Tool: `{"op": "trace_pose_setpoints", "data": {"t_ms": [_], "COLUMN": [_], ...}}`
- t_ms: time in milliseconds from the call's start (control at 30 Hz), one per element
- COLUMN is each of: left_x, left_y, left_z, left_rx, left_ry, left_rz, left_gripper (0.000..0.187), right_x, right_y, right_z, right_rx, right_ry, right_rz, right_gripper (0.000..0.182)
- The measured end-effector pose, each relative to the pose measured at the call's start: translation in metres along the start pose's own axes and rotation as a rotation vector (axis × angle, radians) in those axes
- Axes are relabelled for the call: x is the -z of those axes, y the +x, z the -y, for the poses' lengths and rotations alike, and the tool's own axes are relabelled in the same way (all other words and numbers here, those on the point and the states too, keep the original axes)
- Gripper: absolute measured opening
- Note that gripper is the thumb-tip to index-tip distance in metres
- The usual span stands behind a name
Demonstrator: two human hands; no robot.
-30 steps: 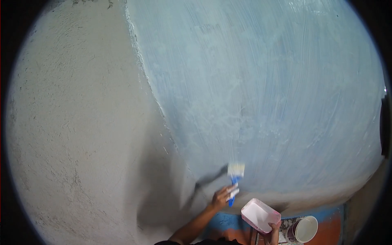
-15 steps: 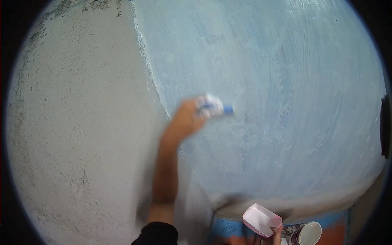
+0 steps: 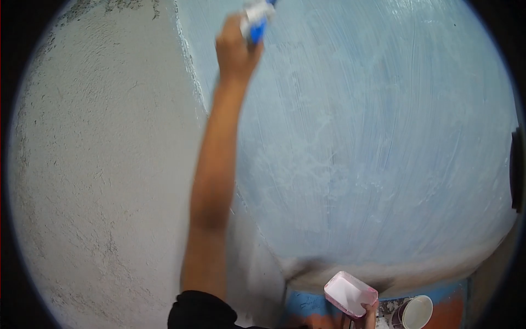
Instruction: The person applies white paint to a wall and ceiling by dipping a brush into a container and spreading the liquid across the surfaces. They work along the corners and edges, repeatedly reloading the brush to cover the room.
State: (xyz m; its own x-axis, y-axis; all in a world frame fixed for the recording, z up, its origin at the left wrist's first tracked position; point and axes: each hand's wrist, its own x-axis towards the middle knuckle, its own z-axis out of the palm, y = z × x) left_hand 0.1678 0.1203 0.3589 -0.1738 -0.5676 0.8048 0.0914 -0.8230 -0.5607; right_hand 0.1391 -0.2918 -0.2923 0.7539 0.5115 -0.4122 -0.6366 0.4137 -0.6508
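Note:
My left hand (image 3: 236,52), on an outstretched bare arm with a black sleeve, is high up against the wall. Its fingers are closed round a white and blue paintbrush (image 3: 257,30), blurred by motion and cut by the top edge of the view. Behind it is the light blue wall (image 3: 350,120), streaked with whitish brush strokes. Low down, my right hand (image 3: 370,312) grips the near corner of a shallow pink tray (image 3: 345,290) with a pale inside, held tilted. Most of that hand is cut off below.
To the left is a rough grey wall (image 3: 104,164), meeting the blue one along a ragged seam. A white bucket (image 3: 417,312) stands beside the tray, over a blue and orange floor (image 3: 452,299). A dark object (image 3: 516,170) sits at the right edge.
My left hand has moved up and slightly left with the paintbrush, which has turned from sideways to pointing upward. The right hand and tray are almost unmoved.

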Motion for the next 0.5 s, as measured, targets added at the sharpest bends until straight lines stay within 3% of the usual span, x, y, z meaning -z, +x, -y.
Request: {"op": "trace_pose_setpoints", "data": {"t_ms": [67, 100, 133, 267, 400, 500], "left_x": [0.022, 0.033, 0.05, 0.124, 0.22, 0.262], "left_y": [-0.073, -0.109, -0.147, -0.341, -0.431, -0.476], "left_z": [-0.062, -0.093, -0.131, -0.276, -0.405, -0.448], "left_rx": [0.14, 0.103, 0.3, 0.491, 0.811, 1.043], "left_ry": [-0.075, -0.203, -0.318, -0.337, -0.47, -0.589], "left_rz": [0.042, 0.055, 0.112, 0.374, 0.726, 0.938], "left_gripper": [0.024, 0.017, 0.016, 0.014, 0.034, 0.035], "right_x": [0.005, 0.008, 0.011, 0.018, -0.015, -0.013], "right_y": [0.002, 0.004, 0.007, 0.009, -0.008, -0.007], "right_z": [-0.003, -0.004, -0.007, -0.013, 0.001, -0.001], "right_rx": [0.001, 0.0, 0.0, 0.003, 0.02, 0.054], "right_ry": [-0.003, -0.001, -0.001, 0.012, -0.002, -0.001], "right_rz": [0.007, 0.01, 0.01, 0.014, -0.041, -0.017], "right_gripper": [0.074, 0.074, 0.074, 0.074, 0.071, 0.064]}}
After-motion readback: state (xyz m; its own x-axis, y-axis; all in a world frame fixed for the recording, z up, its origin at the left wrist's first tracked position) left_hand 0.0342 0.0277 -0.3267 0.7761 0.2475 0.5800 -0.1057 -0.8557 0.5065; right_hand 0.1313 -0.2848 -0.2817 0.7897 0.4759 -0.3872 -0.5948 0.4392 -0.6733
